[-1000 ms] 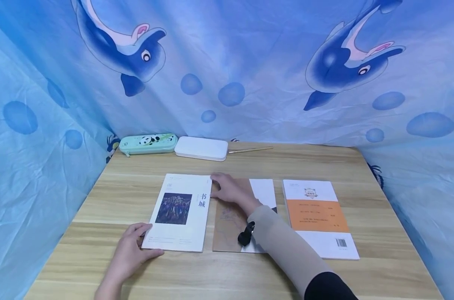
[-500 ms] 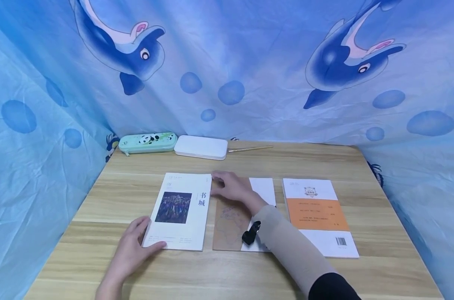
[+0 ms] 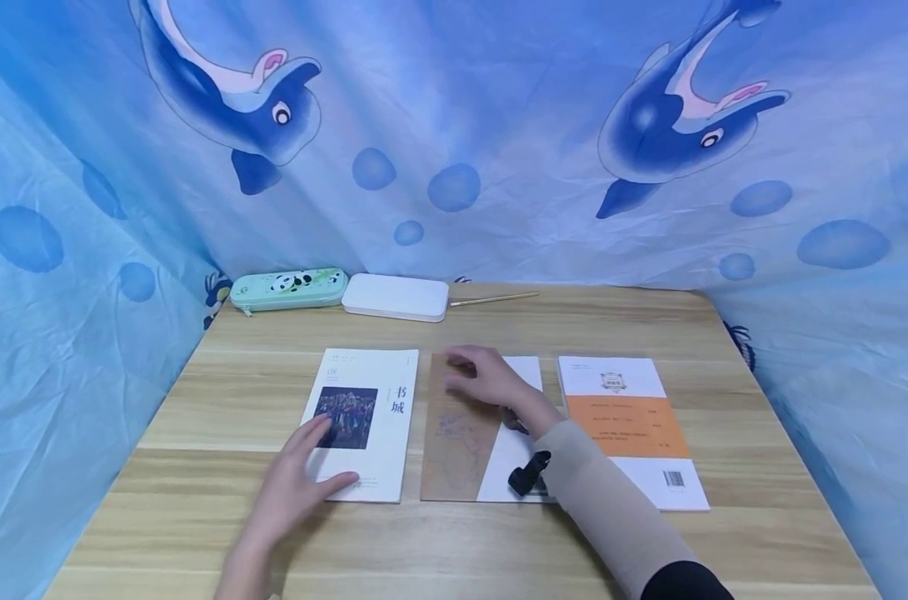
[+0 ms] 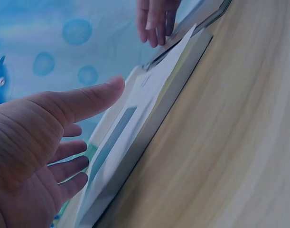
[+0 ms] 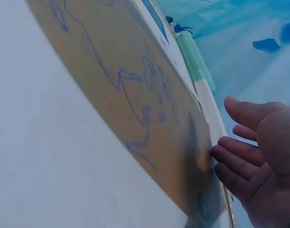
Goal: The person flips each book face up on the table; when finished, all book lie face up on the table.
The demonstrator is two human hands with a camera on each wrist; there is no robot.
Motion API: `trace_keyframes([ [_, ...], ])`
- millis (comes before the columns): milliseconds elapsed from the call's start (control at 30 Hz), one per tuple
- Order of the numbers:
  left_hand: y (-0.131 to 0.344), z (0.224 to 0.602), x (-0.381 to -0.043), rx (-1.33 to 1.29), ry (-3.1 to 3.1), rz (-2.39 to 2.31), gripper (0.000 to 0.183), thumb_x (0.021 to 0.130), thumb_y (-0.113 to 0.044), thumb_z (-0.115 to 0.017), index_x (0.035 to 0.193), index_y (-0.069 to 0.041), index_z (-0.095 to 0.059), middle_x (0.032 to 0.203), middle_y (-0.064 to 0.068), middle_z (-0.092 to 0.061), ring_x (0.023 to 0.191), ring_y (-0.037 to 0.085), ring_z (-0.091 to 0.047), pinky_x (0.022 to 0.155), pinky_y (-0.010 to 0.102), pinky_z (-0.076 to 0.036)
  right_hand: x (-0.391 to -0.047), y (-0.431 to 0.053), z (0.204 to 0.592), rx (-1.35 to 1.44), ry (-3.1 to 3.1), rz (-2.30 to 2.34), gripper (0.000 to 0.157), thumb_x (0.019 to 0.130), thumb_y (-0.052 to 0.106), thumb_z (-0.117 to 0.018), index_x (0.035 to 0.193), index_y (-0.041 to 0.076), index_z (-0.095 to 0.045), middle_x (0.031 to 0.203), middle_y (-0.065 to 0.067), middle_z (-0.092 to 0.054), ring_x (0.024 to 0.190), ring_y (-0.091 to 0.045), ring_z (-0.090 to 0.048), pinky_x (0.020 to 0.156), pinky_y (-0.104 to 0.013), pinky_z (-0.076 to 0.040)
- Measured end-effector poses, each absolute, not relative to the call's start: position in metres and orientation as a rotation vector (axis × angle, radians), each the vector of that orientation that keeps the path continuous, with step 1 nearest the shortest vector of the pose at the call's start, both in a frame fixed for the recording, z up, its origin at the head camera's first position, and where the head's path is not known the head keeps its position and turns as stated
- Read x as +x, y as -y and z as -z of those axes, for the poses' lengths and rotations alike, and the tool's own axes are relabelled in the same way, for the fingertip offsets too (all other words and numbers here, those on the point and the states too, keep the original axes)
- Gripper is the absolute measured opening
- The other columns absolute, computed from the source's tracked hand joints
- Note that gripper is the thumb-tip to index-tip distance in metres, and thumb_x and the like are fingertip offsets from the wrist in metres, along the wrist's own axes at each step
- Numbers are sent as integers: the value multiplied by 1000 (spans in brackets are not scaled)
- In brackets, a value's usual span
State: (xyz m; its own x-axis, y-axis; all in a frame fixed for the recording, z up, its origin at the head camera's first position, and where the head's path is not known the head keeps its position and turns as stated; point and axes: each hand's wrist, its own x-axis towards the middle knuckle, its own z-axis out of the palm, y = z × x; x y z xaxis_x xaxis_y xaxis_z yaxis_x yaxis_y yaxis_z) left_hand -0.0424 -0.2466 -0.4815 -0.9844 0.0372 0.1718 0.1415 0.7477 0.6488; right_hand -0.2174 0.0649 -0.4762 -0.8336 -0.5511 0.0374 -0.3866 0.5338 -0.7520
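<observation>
A white book (image 3: 390,442) with a dark picture on its cover lies on the left of a row of three. My left hand (image 3: 296,479) hovers over its lower left part, thumb and fingers spread apart, holding nothing. In the left wrist view the same hand (image 4: 45,142) shows a gap to the book's edge. My right hand (image 3: 487,377) is over the top of the brown and white book (image 3: 457,450) in the middle, fingers loosely bent around nothing. The right wrist view shows that hand (image 5: 258,152) beside the brown cover; whether it touches is unclear.
A white and orange book (image 3: 626,425) lies at the right of the row. Along the back of the wooden table (image 3: 454,550) are a green panda pencil case (image 3: 289,290), a white flat case (image 3: 396,297) and a thin stick (image 3: 494,299). A blue dolphin curtain (image 3: 529,225) hangs behind.
Both hands have come off the white book. The left moved from its lower left corner to above its cover; the right moved rightward, from its right edge to the middle book.
</observation>
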Motion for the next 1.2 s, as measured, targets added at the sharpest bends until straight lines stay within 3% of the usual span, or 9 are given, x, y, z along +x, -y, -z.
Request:
trace_keyframes([
  [467,206,487,-63,-366,2826,1114,93,71,-31,-93,147,0,-50,154,20,-44,141,43,-39,114,60,-33,-206,-105,475,-755,-2599,1214,57,96,25,-72,144,1,-52,133,-13,-65,123,-27,-60,108,-43,-47],
  [967,182,484,-73,-451,2860,1127,95,71,-37,-92,148,-2,-49,155,19,-42,143,43,-38,114,63,-30,-209,-142,472,-740,-2699,1201,54,97,23,-71,141,-4,-54,138,-20,-60,121,-35,-61,103,-48,-50],
  [1200,172,483,-75,-481,2864,1160,95,70,-37,-93,147,0,-50,156,18,-42,143,40,-39,116,58,-32,-209,-159,475,-620,-2770,1166,54,97,25,-71,140,-3,-55,135,-20,-62,120,-35,-61,103,-50,-50],
])
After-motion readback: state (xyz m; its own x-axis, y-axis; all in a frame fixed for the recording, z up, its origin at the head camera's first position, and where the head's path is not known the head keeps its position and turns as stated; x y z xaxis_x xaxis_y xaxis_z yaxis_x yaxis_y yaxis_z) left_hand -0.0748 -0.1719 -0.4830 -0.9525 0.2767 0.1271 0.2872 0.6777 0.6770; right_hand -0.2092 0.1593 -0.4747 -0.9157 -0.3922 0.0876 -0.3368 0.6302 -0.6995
